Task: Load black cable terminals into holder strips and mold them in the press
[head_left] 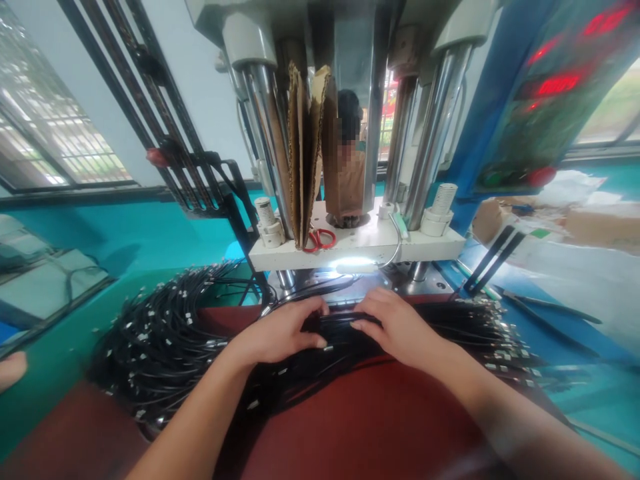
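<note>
A thick bundle of black cables (340, 327) with small metal ends lies across the dark red work surface (350, 427) before the press. My left hand (283, 331) grips the cables left of the middle, thumb on the near side and fingers curled over the far side. From the right, my right hand (395, 327) takes hold of the same bundle with bent fingers and thumb. The cable parts under both hands are hidden. Many more black cables (165, 333) curve in a heap at the left, and their silvery ends (500, 333) fan out at the right.
Just beyond my hands rises a press with a white plate (425, 248), lit from below. On it are red-handled scissors (323, 240) and cardboard (300, 160). A control box (545, 107) hangs right; pliers-like long handles (555, 307) lie below. Another person's hand (13, 370) shows far left.
</note>
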Demonstrator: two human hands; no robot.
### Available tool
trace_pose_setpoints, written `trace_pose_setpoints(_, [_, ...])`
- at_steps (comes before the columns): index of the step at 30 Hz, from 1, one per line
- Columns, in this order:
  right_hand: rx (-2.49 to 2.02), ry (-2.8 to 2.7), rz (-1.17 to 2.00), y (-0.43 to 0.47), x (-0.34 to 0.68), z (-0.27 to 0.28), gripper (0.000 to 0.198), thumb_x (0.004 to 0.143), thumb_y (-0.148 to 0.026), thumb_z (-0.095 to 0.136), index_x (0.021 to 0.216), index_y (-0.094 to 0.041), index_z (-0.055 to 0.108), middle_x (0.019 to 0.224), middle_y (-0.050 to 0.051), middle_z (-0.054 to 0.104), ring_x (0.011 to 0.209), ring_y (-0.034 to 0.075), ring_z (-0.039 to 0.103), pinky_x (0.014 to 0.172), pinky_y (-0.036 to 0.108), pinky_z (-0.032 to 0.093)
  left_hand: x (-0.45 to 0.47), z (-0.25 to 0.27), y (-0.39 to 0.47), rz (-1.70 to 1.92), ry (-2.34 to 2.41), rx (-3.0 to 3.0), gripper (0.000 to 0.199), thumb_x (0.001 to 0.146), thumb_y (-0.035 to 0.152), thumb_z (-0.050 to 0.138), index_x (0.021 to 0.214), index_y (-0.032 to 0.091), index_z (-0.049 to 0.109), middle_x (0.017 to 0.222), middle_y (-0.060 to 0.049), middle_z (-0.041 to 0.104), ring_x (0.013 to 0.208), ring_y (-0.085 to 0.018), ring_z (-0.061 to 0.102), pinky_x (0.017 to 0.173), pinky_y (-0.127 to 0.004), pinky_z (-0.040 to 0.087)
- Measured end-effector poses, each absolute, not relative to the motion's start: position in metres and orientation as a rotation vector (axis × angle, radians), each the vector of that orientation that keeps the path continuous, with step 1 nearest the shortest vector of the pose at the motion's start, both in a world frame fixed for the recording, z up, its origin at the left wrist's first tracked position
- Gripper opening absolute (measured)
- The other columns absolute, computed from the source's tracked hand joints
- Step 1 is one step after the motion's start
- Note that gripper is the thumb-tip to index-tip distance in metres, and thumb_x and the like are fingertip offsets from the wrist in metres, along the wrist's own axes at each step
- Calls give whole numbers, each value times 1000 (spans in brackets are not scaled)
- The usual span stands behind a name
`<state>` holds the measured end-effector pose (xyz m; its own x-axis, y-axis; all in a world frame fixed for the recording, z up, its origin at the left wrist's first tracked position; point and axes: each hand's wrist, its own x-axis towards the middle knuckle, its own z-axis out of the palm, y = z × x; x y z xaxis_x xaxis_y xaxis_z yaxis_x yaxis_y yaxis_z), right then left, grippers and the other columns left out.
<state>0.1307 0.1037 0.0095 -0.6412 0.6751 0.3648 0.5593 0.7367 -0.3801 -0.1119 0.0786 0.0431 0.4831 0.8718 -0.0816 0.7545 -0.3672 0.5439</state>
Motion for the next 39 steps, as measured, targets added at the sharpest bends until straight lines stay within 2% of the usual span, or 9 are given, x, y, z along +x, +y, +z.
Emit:
trace_pose_setpoints(6, [-945, -2444, 321, 104, 129, 10, 11, 92, -25, 54, 89, -18, 62, 85, 5, 61, 86, 20, 52, 79, 35, 44, -112, 40, 80, 250, 1371, 2290, 12, 79, 30, 61, 87, 22, 58, 89, -1, 66, 83, -21, 59, 70, -27, 41])
trace_pose_setpoints(14, [-941, -2441, 310, 102, 131, 9, 13, 91, -30, 55, 96, -19, 61, 91, 6, 61, 91, 23, 53, 84, 37, 45, -113, 39, 74, 343, 1406, 2304, 25, 86, 28, 53, 110, 21, 58, 109, -8, 65, 98, -24, 59, 86, -34, 42])
trace_pose_setpoints(18, [-1013, -2447, 129, 94, 125, 10, 38, 85, -44, 62, 110, -16, 57, 102, 10, 61, 97, 26, 53, 88, 40, 43, -118, 45, 74, 452, 1313, 2043, 24, 88, 30, 50, 110, 21, 55, 78, -1, 64, 72, -17, 59, 72, -29, 44])
trace_pose_setpoints(21, [-1134, -2458, -119, 92, 124, 13, 24, 89, -33, 56, 106, -17, 58, 97, 9, 64, 91, 25, 55, 84, 37, 42, -123, 49, 76, 525, 1127, 1797, 19, 87, 31, 53, 102, 19, 56, 65, 4, 53, 60, -12, 50, 60, -24, 39])
trace_pose_setpoints(26, [-1363, -2406, -330, 97, 162, 16, 13, 84, -17, 56, 96, -17, 61, 92, 9, 66, 88, 26, 57, 79, 36, 38, -130, 55, 79, 649, 896, 1557, 23, 82, 29, 62, 101, 15, 58, 80, 1, 57, 55, -6, 42, 52, -21, 29])
trace_pose_setpoints(28, [-1451, -2380, -364, 99, 187, 20, 8, 83, -17, 54, 84, -17, 62, 83, 9, 67, 79, 25, 58, 72, 35, 36, -131, 56, 79, 649, 864, 1528, 22, 81, 28, 64, 97, 14, 60, 78, 1, 56, 54, -5, 40, 50, -21, 26])
trace_pose_setpoints(30, [-1492, -2387, -377, 101, 210, 27, 13, 84, -19, 53, 73, -19, 62, 74, 7, 68, 72, 24, 58, 68, 33, 35, -131, 55, 79, 651, 846, 1511, 22, 81, 28, 64, 97, 13, 61, 77, 1, 56, 54, -5, 41, 50, -21, 27])
trace_pose_setpoints(35, [-1614, -2261, -600, 104, 243, 46, 18, 81, -16, 49, 90, -17, 65, 83, 9, 69, 84, 26, 57, 82, 38, 33, -128, 48, 79, 681, 841, 1478, 23, 79, 29, 67, 94, 13, 62, 70, 2, 55, 52, -6, 44, 49, -20, 32])
trace_pose_setpoints(39, [-1637, -2422, -649, 110, 261, 44, 20, 79, -11, 48, 85, -20, 65, 82, 6, 68, 86, 26, 56, 92, 43, 28, -128, 47, 77, 613, 892, 1462, 30, 75, 35, 71, 95, 15, 61, 65, 3, 58, 52, -9, 52, 51, -21, 37])
